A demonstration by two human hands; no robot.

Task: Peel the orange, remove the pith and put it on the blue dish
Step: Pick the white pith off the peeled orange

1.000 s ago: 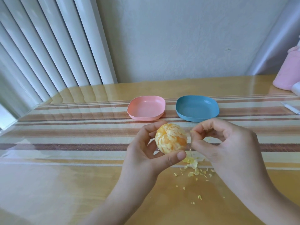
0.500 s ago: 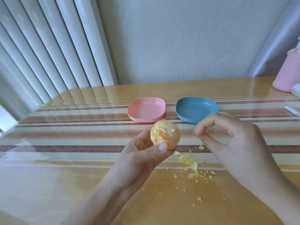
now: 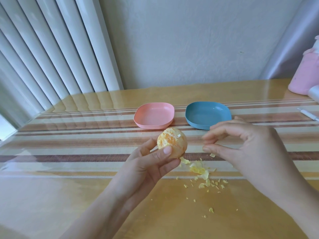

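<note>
My left hand [image 3: 148, 171] holds the peeled orange [image 3: 172, 144] between thumb and fingers, lifted a little above the table in front of the dishes. White pith still covers part of the fruit. My right hand [image 3: 246, 152] hovers to the right of the orange, its thumb and curled fingers slightly parted with nothing visible between them. A small scrap [image 3: 212, 155] shows just under the thumb. The blue dish [image 3: 207, 114] stands behind my right hand with nothing in it. A pile of pith and peel scraps [image 3: 200, 171] lies on the table below both hands.
A pink dish [image 3: 153, 116] sits left of the blue one, also holding nothing. A pink container [image 3: 305, 75] stands at the far right edge, with a white pen-like stick [image 3: 309, 115] nearby. White vertical blinds hang at the left, a wall behind the table.
My left hand turned the orange and carried it slightly left. My right hand pulled away from the fruit to the right and its pinch loosened; more scraps lie on the table.
</note>
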